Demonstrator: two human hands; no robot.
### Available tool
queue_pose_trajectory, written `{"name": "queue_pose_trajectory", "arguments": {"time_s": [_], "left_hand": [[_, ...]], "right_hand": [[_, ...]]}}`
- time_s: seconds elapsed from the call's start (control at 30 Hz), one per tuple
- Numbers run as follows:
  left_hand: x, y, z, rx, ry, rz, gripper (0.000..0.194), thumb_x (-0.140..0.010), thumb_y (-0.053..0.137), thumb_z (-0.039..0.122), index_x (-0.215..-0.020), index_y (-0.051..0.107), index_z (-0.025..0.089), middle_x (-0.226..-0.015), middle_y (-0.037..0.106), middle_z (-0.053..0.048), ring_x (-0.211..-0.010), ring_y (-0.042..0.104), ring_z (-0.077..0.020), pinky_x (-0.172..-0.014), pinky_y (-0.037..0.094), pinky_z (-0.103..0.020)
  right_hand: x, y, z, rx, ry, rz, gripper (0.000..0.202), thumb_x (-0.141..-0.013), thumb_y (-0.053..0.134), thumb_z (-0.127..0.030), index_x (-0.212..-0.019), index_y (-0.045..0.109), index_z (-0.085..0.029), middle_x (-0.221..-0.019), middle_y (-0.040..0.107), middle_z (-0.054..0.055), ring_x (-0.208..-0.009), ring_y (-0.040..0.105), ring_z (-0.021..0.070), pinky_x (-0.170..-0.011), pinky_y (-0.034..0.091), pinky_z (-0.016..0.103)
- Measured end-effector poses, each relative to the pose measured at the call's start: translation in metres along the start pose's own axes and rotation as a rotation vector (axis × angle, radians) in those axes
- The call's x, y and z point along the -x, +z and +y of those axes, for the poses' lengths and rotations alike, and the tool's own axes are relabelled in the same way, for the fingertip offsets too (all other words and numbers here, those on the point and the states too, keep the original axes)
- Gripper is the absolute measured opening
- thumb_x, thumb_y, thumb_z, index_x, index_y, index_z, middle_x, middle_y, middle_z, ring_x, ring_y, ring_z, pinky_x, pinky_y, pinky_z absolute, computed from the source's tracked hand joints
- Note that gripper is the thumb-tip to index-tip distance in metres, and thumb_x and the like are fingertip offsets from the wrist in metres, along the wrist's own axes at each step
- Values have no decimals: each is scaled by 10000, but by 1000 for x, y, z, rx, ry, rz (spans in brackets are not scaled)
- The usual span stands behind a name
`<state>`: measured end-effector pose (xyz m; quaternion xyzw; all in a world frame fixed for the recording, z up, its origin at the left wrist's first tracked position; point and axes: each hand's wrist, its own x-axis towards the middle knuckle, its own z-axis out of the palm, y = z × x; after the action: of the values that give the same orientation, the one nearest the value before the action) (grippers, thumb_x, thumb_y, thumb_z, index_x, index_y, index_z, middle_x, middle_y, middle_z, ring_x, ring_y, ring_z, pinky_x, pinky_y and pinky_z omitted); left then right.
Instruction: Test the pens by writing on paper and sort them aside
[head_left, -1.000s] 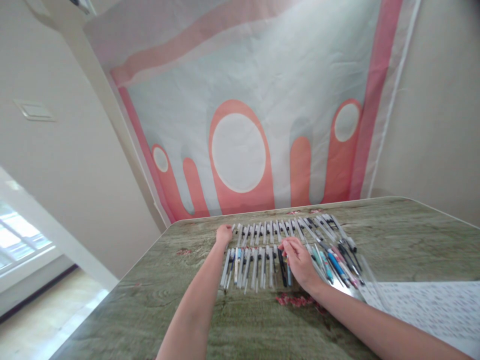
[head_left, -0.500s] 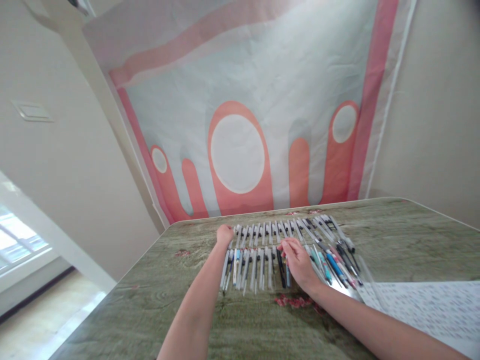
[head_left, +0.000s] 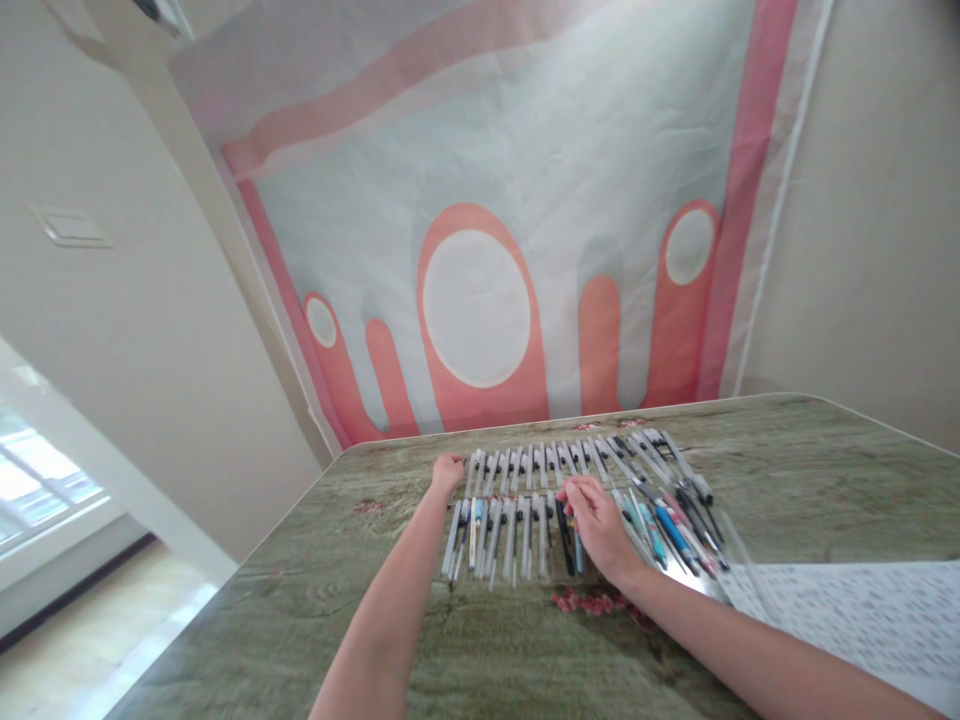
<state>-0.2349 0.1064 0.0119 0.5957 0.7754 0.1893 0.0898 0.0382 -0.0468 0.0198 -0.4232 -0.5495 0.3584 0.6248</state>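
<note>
Pens with clear barrels lie side by side in a back row (head_left: 532, 463) and a front row (head_left: 510, 538) on the wood-patterned table (head_left: 315, 600). My left hand (head_left: 448, 470) rests at the left end of the back row, its fingers drawn together; whatever they hold is hidden. Fingers closed, my right hand (head_left: 592, 512) is over the right part of the front row, beside two black pens (head_left: 564, 537). I cannot make out anything in its fingertips. Right of it lie coloured pens, among them a blue one (head_left: 674, 537).
A printed white sheet (head_left: 862, 610) lies at the right of the table. Near the coloured pens is a long clear strip (head_left: 744, 562). Behind the table's back edge hangs a grey and pink patterned cloth (head_left: 555, 180).
My left hand has shifted very slightly left, leaving a little more of the back row's left end in sight. My right hand has hardly moved.
</note>
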Motion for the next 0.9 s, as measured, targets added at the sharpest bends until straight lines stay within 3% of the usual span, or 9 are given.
{"name": "queue_pose_trajectory", "arguments": {"time_s": [0.17,0.33,0.43,0.5,0.53,0.63,0.77,0.83,0.9], "left_hand": [[7,-2,9,46,39,6,272,-724,466,119,-921,653,121,-919,656,-73,-849,587,-139,-716,403,-180],[19,-17,18,67,68,50,247,-732,466,125,-903,645,112,-898,655,-81,-870,576,-154,-742,404,-198],[36,-27,35,102,132,90,268,-759,442,147,-973,598,100,-961,627,-98,-904,556,-156,-788,400,-222],[60,-31,54,140,223,119,295,-785,411,165,-1041,547,110,-1031,589,-100,-939,535,-149,-826,390,-241],[77,-32,66,169,299,143,306,-801,394,183,-1074,517,125,-1068,563,-97,-954,522,-143,-840,386,-249],[144,-32,106,252,809,293,286,-816,389,205,-1078,490,147,-1106,515,-106,-1044,455,-174,-897,348,-328],[233,-28,154,90,1500,149,252,-825,392,199,-1053,500,212,-1095,527,-50,-1054,431,-164,-913,324,-327],[259,-23,171,-20,1657,82,261,-836,376,185,-1073,482,199,-1088,524,-40,-1036,434,-144,-910,325,-286],[272,-17,182,-73,1645,57,226,-838,369,191,-1025,494,172,-1004,539,-41,-956,463,-139,-860,360,-263]], "right_hand": [[0,0,0,-4,7,-6,344,-805,404,-430,-708,602,-166,-873,522,66,-676,499,146,-572,434,265],[0,0,0,-4,5,1,327,-811,406,-409,-703,601,-170,-868,521,57,-681,500,142,-577,423,259],[-1,0,-4,-1,6,19,335,-806,406,-418,-693,601,-171,-852,535,53,-664,498,139,-578,420,259],[-3,-1,-6,1,-7,35,341,-804,403,-422,-675,597,-174,-834,540,49,-682,504,143,-604,422,261],[-5,-2,-6,6,-17,48,341,-803,403,-421,-662,593,-175,-819,539,47,-697,506,147,-625,423,264],[-13,-3,-3,3,-27,85,325,-800,407,-410,-661,582,-174,-776,539,37,-720,510,152,-666,421,271],[-22,-4,1,-66,75,116,318,-772,423,-433,-679,572,-168,-730,549,29,-594,503,130,-530,416,248],[-24,-5,1,-87,120,118,332,-765,416,-449,-694,580,-170,-727,556,30,-539,487,119,-440,380,228],[-25,-7,-3,-94,120,118,334,-767,409,-452,-714,585,-174,-713,560,27,-542,489,120,-417,366,218]]}}
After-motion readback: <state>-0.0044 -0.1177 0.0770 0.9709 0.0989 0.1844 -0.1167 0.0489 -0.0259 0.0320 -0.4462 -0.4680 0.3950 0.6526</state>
